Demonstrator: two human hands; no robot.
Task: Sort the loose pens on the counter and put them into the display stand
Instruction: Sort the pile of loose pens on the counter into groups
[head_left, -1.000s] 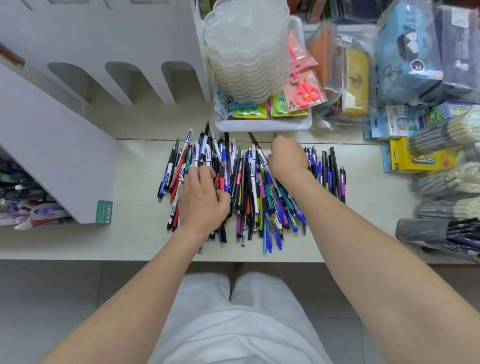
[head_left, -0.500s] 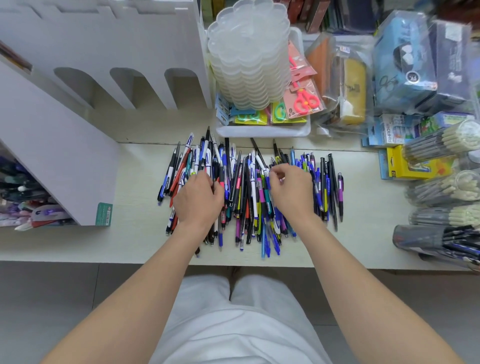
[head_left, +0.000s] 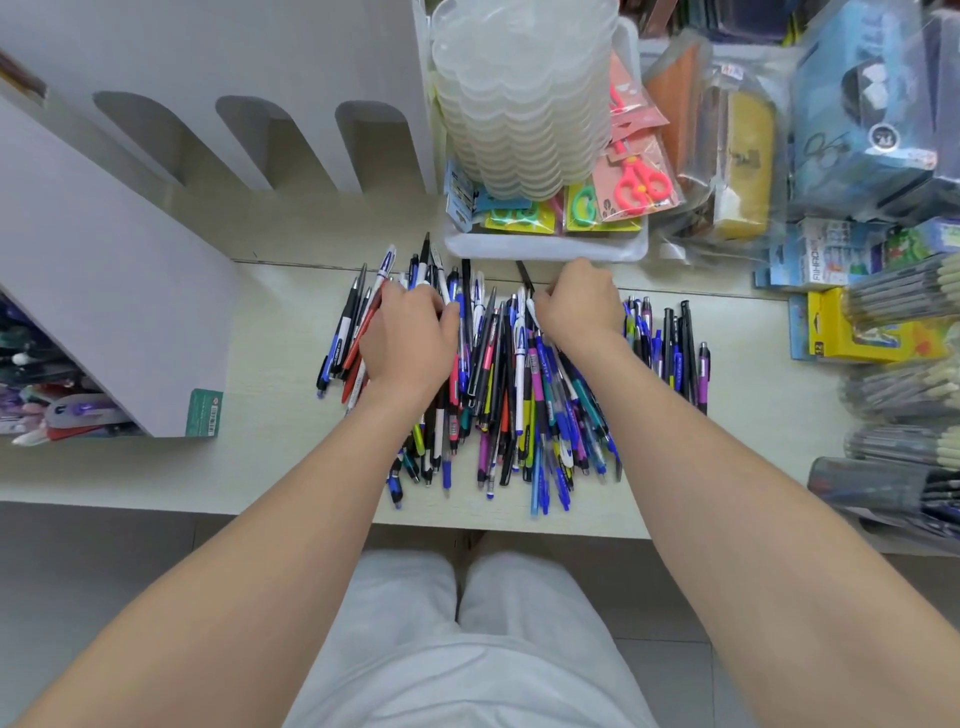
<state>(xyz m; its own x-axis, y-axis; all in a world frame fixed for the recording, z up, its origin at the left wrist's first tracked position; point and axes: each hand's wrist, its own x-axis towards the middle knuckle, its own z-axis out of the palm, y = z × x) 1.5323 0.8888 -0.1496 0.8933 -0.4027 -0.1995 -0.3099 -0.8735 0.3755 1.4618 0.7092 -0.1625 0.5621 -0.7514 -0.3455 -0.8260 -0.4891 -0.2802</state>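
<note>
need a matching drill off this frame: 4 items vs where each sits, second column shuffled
Things
1. pink scissors
2. stack of clear dishes
3. yellow box
4. green label

Places
A. on the lower corner of the white stand, left of the pens
B. at the right end of the counter
C. in packaging in the white tray, right of the stack
D. standing in the white tray, behind the pens

Pairs: 1-C, 2-D, 3-B, 4-A
</note>
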